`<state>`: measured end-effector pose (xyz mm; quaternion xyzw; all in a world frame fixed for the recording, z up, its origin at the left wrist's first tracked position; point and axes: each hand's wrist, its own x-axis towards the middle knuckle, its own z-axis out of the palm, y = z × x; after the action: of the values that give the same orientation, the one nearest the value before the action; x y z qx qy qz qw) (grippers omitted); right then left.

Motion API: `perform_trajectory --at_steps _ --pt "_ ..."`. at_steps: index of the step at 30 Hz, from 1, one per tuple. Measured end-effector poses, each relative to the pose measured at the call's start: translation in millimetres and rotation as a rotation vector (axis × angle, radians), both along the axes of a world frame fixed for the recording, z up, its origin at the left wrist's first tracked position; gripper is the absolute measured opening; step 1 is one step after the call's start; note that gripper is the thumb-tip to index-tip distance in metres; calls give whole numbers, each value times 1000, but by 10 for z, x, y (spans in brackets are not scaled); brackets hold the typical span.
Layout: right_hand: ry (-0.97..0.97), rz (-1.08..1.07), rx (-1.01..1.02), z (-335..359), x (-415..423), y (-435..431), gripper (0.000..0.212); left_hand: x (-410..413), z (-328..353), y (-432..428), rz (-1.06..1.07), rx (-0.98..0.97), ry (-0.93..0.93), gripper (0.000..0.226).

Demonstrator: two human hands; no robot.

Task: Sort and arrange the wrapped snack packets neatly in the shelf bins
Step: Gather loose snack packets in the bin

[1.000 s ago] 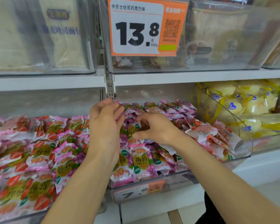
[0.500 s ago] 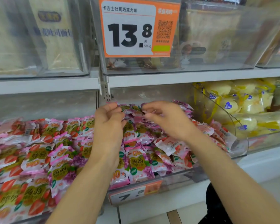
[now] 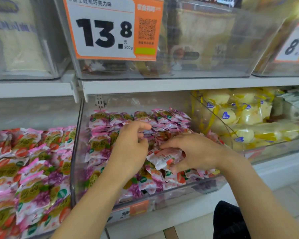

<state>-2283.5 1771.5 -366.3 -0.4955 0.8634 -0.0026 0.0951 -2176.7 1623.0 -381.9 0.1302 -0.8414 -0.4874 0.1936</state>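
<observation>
Head view: right hand (image 3: 198, 152) grips a red packet (image 3: 164, 159) over the packets (image 3: 100, 144) in the middle bin (image 3: 75, 152). Left hand (image 3: 130, 149) curled beside it, grip unclear. Shelf (image 3: 162, 85) above, price tag (image 3: 107, 30), yellow snacks (image 3: 231, 116) right, floor (image 3: 292, 204) below.

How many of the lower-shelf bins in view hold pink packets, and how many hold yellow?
Pink packets: 2 bins, the left bin and the middle bin
Yellow packets: 1 bin, the right bin
Total: 3 bins
</observation>
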Motion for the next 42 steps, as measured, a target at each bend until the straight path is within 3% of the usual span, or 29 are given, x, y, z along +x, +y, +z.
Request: perform_trajectory --at_steps 6,9,14,23,26,27,29,31,33,37,41,42 --pt "-118 -44 -174 -30 -30 77 39 16 18 -42 20 83 -6 33" --pt "-151 -44 -356 -5 -20 98 11 27 36 -30 35 142 5 33" --pt "-173 -162 -638 66 11 101 38 28 55 4 55 267 22 26" --pt "-476 -222 -963 87 93 4 24 32 60 100 -18 271 9 43" --pt "-436 -238 -1023 77 147 -56 19 21 58 105 47 286 3 48" --pt "-388 -253 -1036 72 157 -76 19 17 63 101 66 353 -4 46" --pt "-327 -267 -1042 62 177 -119 20 10 100 96 39 679 -24 41" --pt "-370 -235 -1016 61 218 -154 10 14 138 91 -47 1002 -24 36" --pt "-456 -167 -974 63 264 -189 8 29 164 83 -102 1163 -10 35" --pt "-635 -135 -1014 71 307 -231 16 42 153 38 -108 1238 14 38" --pt "-688 -203 -1076 98 277 -217 15 44 140 58 -23 1248 60 10" --pt "-671 -237 -1083 104 255 -197 18 41 145 58 23 1239 75 15"
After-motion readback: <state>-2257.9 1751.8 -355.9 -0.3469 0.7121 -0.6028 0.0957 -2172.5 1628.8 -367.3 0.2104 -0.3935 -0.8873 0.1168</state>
